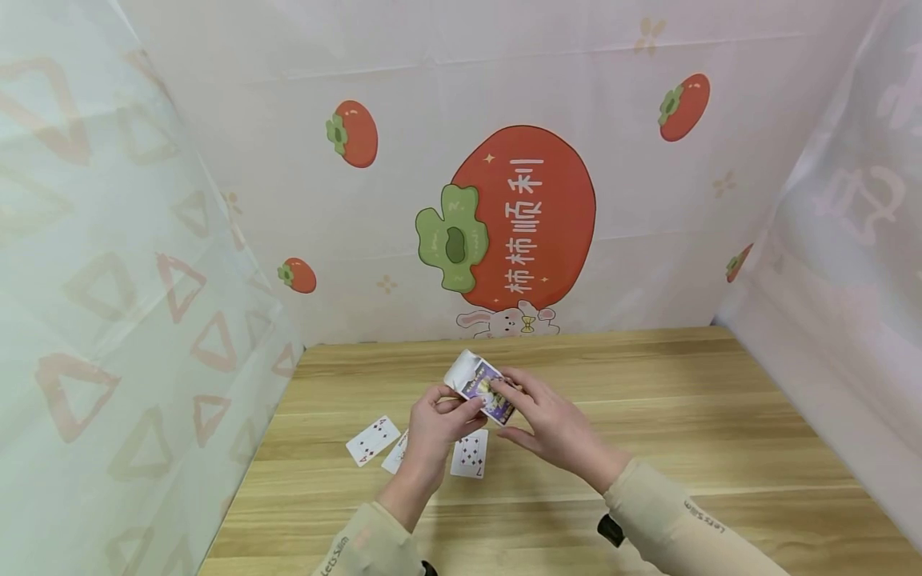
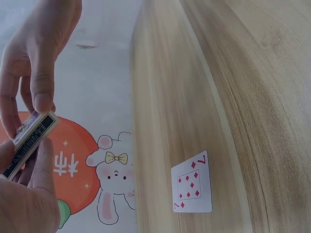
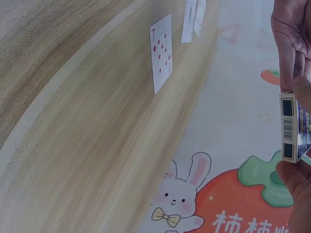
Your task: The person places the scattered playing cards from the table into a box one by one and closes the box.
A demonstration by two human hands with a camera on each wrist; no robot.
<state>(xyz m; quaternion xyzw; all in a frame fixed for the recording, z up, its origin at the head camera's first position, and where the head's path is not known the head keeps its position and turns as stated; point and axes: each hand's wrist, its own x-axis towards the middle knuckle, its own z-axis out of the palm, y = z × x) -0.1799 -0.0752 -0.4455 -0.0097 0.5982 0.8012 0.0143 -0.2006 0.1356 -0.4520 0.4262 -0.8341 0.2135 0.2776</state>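
Observation:
A small purple playing-card box is held up above the table, tilted, its white flap standing open at the upper left. My left hand grips the box's left side between thumb and fingers. From the right, my right hand holds it too, a finger lying across the printed face. The box's narrow dark-printed side shows in the left wrist view, and its barcode end in the right wrist view. What is inside the box cannot be seen.
On the wooden table lie a seven of diamonds, a four of diamonds and another card, partly hidden by my left arm. A cloth backdrop with persimmon prints stands behind; pale sheets enclose both sides.

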